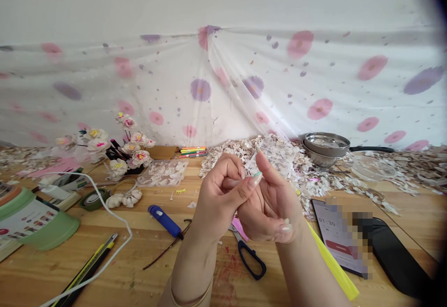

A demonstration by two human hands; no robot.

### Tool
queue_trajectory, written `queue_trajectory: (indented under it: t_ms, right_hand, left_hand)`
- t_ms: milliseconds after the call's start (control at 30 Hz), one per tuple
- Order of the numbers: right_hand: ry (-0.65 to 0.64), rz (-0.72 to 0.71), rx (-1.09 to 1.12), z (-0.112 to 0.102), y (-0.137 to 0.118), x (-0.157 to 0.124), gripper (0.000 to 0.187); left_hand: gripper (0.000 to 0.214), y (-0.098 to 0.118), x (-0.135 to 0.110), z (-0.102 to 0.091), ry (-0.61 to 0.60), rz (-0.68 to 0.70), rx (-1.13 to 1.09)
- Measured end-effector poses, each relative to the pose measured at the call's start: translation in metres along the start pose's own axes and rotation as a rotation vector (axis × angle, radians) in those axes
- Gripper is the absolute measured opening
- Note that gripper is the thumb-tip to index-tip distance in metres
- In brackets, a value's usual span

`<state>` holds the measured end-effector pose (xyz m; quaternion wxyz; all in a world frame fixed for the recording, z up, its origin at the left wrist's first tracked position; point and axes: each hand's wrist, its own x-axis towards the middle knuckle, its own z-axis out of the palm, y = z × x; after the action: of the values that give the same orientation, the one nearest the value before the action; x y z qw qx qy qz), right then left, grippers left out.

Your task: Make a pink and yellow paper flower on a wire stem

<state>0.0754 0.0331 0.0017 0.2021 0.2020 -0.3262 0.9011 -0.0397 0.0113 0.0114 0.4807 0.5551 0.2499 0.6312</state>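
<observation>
My left hand (218,200) was curled in, its thumb laid across the fingers of my right hand (275,207), whose own thumb stood raised. The two hands met over the table (139,288). Whether that grip was closed on some small piece or only finger on finger, I could not tell: knuckles hid the place where the fingertips met, and the speck of teal there might have been just nail.

The step in hand looked to me like close fingertip work done in the air. I judged that the next move called for a light, steady pinch with both wrists kept level. If there was a piece in there, its direction and long axis were hidden too.

What lay nearest could be read: just below my hands, the scissors (241,245) had their long axis aslant, handle loop toward me and rightward, blades away and leftward beneath my palms. A pink strip (240,229) lay beside the blades.

Farther out, a blue tool (165,222) rested to my left, a yellow strip (333,265) to my right, and beyond my hands spread a heap of pale flakes (223,154).
</observation>
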Motion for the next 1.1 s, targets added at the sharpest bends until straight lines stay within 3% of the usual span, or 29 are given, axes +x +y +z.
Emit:
queue_trajectory:
  t_ms: [233, 367, 533, 700, 833, 1100]
  right_hand:
    - [0.018, -0.004, -0.019, 0.0024, 0.0008, 0.0008, 0.102]
    - [-0.020, -0.020, -0.013, 0.0015, -0.0012, -0.0019, 0.101]
    - [-0.049, -0.085, -0.001, 0.0052, -0.0051, -0.0062, 0.101]
    - [-0.092, -0.109, 0.005, 0.0069, -0.0025, -0.0040, 0.106]
    - [-0.006, -0.101, 0.016, 0.0063, 0.0007, -0.0025, 0.109]
    - [0.078, -0.041, 0.008, 0.0006, 0.0008, -0.0057, 0.097]
  left_hand:
    - [0.050, -0.0001, 0.0002, 0.0017, 0.056, -0.040, -0.026]
    - [0.044, -0.0033, 0.0014, 0.0015, 0.092, 0.106, 0.117]
    - [0.044, -0.0068, 0.0019, 0.0032, -0.014, 0.239, 0.134]
    - [0.027, -0.0032, -0.0008, 0.0057, -0.009, 0.242, 0.216]
    - [0.018, -0.0014, -0.0020, 0.0064, 0.023, 0.230, 0.280]
    - [0.035, 0.0006, -0.0023, 0.0093, 0.049, 0.161, 0.188]
